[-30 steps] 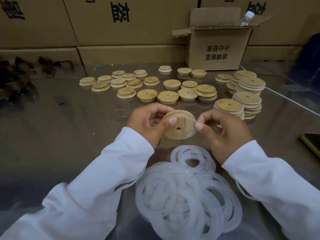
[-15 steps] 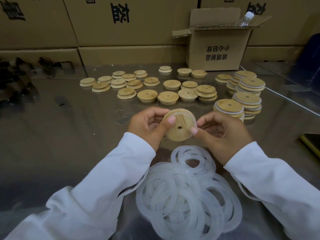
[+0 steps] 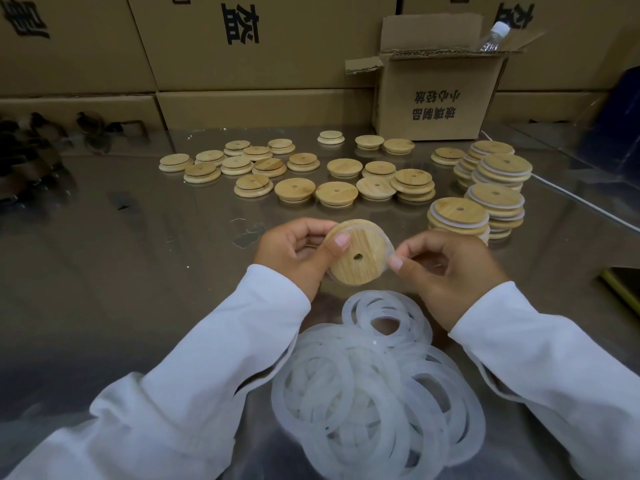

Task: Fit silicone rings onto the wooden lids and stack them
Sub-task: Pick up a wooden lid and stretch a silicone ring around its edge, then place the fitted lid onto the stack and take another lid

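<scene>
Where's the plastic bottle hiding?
In the head view, the bottle pokes out of the open cardboard box at the back right, behind the stacks of lids.

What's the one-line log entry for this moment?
step: fitting | left hand: holds wooden lid | right hand: pinches silicone ring at lid rim

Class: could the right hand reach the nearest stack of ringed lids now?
Probably yes: the stack stands just beyond the right hand, nothing between them, but it must first release the held lid.

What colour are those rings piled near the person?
Translucent milky white silicone rings, clearest in the head view.
</scene>
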A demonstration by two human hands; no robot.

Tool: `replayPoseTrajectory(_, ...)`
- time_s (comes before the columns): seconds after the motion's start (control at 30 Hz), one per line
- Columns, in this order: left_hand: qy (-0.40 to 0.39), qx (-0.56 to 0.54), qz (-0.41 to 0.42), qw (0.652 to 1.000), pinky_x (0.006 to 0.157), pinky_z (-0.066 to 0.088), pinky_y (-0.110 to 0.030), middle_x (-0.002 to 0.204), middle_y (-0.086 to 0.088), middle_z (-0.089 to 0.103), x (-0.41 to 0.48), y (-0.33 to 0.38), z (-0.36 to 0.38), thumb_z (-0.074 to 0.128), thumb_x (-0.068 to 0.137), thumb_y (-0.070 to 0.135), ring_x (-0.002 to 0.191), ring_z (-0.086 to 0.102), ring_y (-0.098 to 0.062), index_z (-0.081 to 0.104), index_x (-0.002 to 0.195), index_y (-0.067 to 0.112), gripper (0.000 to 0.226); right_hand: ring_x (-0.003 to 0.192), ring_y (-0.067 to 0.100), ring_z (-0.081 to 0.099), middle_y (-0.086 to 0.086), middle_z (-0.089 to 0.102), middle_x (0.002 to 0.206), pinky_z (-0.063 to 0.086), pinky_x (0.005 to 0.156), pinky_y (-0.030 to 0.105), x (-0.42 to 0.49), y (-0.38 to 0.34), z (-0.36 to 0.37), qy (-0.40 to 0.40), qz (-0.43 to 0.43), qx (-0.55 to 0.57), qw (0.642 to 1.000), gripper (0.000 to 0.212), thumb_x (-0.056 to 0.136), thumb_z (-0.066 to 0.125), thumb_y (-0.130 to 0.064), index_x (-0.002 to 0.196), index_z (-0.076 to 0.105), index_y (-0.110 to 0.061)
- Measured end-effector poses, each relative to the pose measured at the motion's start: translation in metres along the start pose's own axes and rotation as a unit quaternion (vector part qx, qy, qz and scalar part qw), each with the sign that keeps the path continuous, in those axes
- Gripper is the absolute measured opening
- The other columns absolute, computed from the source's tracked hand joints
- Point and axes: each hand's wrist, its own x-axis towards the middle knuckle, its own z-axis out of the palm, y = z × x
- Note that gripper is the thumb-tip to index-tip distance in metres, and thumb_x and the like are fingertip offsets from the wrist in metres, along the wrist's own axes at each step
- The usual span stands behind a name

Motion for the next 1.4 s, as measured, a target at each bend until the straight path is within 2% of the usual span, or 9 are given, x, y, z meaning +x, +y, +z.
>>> replayPoseTrajectory(0.27,-0.001,0.014,0.002,1.0,0.068,0.057,-0.035,0.079,-0.002,0.068,0.001,0.0,0.0,0.062,0.083,0.012,0.073,0.066,-0.018,0.065,0.085,0.018,0.007,0.072,0.005,0.048,-0.001,0.057,0.089,0.034,0.063,0.007,0.003,0.002,0.004,-0.029,-0.011,-0.067,0.997,0.013,0.089,0.055,-0.017,0.077,0.055,-0.021)
replayPoseTrajectory(0.43,-0.005,0.01,0.004,1.0,0.066,0.057,-0.033,0.079,-0.002,0.068,0.001,0.0,0.0,0.061,0.084,0.012,0.071,0.065,-0.017,0.064,0.084,0.018,0.007,0.07,0.002,0.05,-0.008,0.055,0.083,0.036,0.061,0.002,0.002,0.003,0.003,-0.023,-0.019,-0.057,0.998,0.017,0.087,0.058,-0.018,0.072,0.054,-0.025)
replayPoseTrajectory(0.63,-0.007,0.009,0.007,1.0,0.065,0.056,-0.031,0.079,-0.002,0.067,0.001,-0.001,0.0,0.061,0.084,0.012,0.071,0.064,-0.015,0.064,0.084,0.019,0.008,0.069,0.01,0.055,-0.007,0.061,0.075,0.043,0.067,0.018,0.002,0.004,0.002,-0.032,-0.005,0.036,0.999,0.019,0.083,0.064,-0.016,0.068,0.059,-0.027)
replayPoseTrajectory(0.77,0.002,-0.012,-0.014,1.0,0.067,0.057,-0.033,0.079,-0.001,0.068,0.003,-0.003,-0.001,0.061,0.085,0.013,0.073,0.065,-0.017,0.064,0.083,0.02,0.008,0.075,0.017,0.062,-0.007,0.063,0.079,0.05,0.072,0.026,0.003,0.005,0.001,-0.007,0.003,0.077,0.997,0.016,0.084,0.062,-0.015,0.076,0.059,-0.03)
replayPoseTrajectory(0.87,0.002,-0.023,-0.025,0.999,0.071,0.057,-0.038,0.081,-0.004,0.068,0.004,-0.003,-0.001,0.061,0.084,0.013,0.078,0.066,-0.023,0.064,0.083,0.019,0.007,0.064,0.006,0.064,-0.008,0.063,0.081,0.048,0.064,0.014,0.005,0.005,0.001,-0.01,0.002,0.109,0.994,0.016,0.086,0.057,-0.017,0.087,0.055,-0.032)
replayPoseTrajectory(0.93,-0.015,-0.022,-0.025,0.999,0.071,0.057,-0.038,0.082,-0.006,0.069,0.004,-0.004,0.0,0.062,0.083,0.014,0.078,0.066,-0.024,0.065,0.083,0.019,0.006,0.057,0.004,0.063,-0.006,0.065,0.077,0.049,0.061,0.014,0.005,0.004,0.002,-0.039,0.009,0.14,0.989,0.012,0.086,0.058,-0.018,0.091,0.057,-0.028)
replayPoseTrajectory(1.1,-0.052,-0.047,-0.036,0.997,0.063,0.058,-0.029,0.08,-0.002,0.07,0.001,-0.003,0.003,0.06,0.083,0.014,0.073,0.067,-0.014,0.066,0.085,0.019,0.008,0.045,0.004,0.052,-0.009,0.062,0.058,0.049,0.053,0.018,0.008,0.007,-0.001,-0.063,0.01,0.161,0.985,0.008,0.082,0.062,-0.017,0.077,0.063,-0.024)
replayPoseTrajectory(1.27,-0.053,-0.088,-0.065,0.993,0.066,0.058,-0.024,0.084,0.005,0.07,0.002,-0.003,0.002,0.059,0.085,0.018,0.074,0.068,-0.006,0.064,0.088,0.023,0.009,0.04,0.001,0.05,0.002,0.056,0.059,0.043,0.045,0.011,0.022,0.01,-0.017,0.058,0.05,0.18,0.981,0.01,0.086,0.059,-0.014,0.077,0.061,-0.018)
replayPoseTrajectory(1.4,-0.052,-0.087,-0.062,0.993,0.064,0.057,-0.023,0.078,0.006,0.071,0.001,-0.004,0.003,0.059,0.085,0.017,0.073,0.068,-0.007,0.065,0.088,0.021,0.008,0.04,0.004,0.052,0.006,0.056,0.059,0.046,0.041,0.012,0.038,0.018,-0.044,0.21,0.156,0.261,0.929,0.008,0.088,0.059,-0.019,0.084,0.06,-0.012)
